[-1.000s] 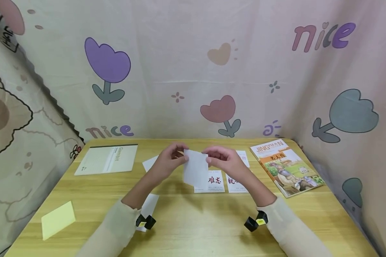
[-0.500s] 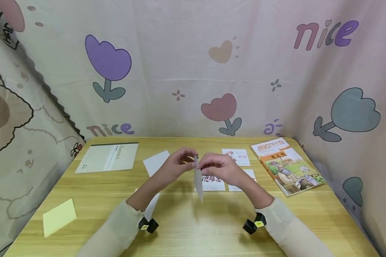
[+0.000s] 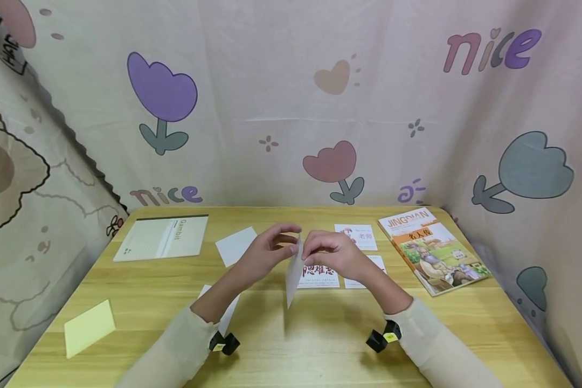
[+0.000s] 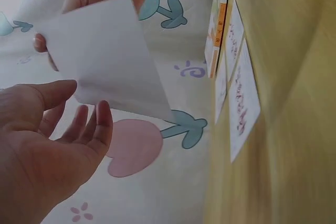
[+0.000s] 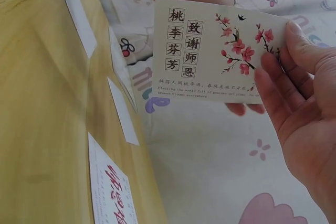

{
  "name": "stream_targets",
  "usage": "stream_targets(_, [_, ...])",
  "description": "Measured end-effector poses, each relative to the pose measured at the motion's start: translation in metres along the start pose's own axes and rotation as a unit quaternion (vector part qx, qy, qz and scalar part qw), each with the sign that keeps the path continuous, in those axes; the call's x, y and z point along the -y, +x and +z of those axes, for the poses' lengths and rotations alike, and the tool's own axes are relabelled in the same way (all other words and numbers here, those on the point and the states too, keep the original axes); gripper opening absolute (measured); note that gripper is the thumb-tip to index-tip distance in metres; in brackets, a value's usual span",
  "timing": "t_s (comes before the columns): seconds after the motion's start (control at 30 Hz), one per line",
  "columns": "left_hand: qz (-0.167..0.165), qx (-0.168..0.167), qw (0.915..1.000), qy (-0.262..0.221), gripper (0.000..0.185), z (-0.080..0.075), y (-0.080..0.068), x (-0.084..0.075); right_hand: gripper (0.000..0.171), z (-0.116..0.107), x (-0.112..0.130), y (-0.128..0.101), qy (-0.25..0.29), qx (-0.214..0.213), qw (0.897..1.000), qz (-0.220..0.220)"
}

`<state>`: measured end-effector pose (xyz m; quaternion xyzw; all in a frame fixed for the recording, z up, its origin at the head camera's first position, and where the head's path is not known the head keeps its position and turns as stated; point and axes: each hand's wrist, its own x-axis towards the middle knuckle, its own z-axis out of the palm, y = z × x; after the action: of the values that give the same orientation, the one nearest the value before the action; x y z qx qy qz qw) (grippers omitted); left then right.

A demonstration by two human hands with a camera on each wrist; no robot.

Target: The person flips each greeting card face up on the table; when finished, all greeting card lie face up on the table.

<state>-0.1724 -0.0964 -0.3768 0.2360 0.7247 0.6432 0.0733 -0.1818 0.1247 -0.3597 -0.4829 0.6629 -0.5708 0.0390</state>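
Card (image 3: pixel 293 275) hanging edge-on to the head view, raised above the middle of the desk (image 3: pixel 320 334), between the two hands; the right grip (image 3: pixel 332 253) is pinching it by one short edge, fingers (image 5: pixel 273 77) lying on the printed face with its blossom branch and characters, thumb hidden behind; the left grip (image 3: pixel 267 253) is resting slack against it, thumb and nearly straight fingers (image 4: pixel 100 124) reaching to the blank back without closing round it. Judging by this, the step in hand is the turning and reading of the card in the air, its printed side facing right; the setting-down is not yet done. Two printed cards (image 3: pixel 320 275) are lying on the desk just beyond and below the raised one, a third (image 3: pixel 361 237) farther back, a blank white one (image 3: pixel 235 245) to the left, a book (image 3: pixel 431 250) at the right edge and a notebook (image 3: pixel 162 238) at the far left. A next move would be calling for a firmer two-sided hold, the card brought flat with the wanted face up, and a bare patch of desk picked beside the others, so that it is covering none of them.
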Motion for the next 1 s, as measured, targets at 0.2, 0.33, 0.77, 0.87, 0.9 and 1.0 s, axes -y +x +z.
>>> stream_targets(0.2, [0.043, -0.059, 0.9951, 0.067, 0.035, 0.002, -0.008, -0.017, 0.013, -0.010, -0.006, -0.003, -0.004, -0.035, 0.999, -0.021])
stream_targets(0.33, [0.097, -0.100, 0.9848, 0.104, 0.028, 0.013, -0.018, -0.039, 0.008, -0.016, -0.004, -0.004, -0.004, -0.073, 0.997, -0.012])
stream_targets(0.77, [0.230, -0.124, 0.9460, 0.192, 0.021, 0.035, -0.017, -0.020, 0.004, -0.016, 0.004, -0.004, -0.029, -0.167, 0.985, 0.032])
stream_targets(0.87, [0.241, -0.131, 0.9399, 0.204, 0.020, 0.037, -0.015, -0.013, 0.005, -0.015, 0.003, -0.003, -0.037, -0.176, 0.983, 0.032])
stream_targets(0.9, [0.241, -0.133, 0.9392, 0.205, 0.019, 0.038, -0.015, -0.013, 0.005, -0.015, 0.002, -0.003, -0.038, -0.178, 0.983, 0.031])
stream_targets(1.0, [0.244, -0.139, 0.9371, 0.207, 0.016, 0.038, -0.015, -0.012, 0.007, -0.013, 0.002, -0.002, -0.037, -0.182, 0.982, 0.035])
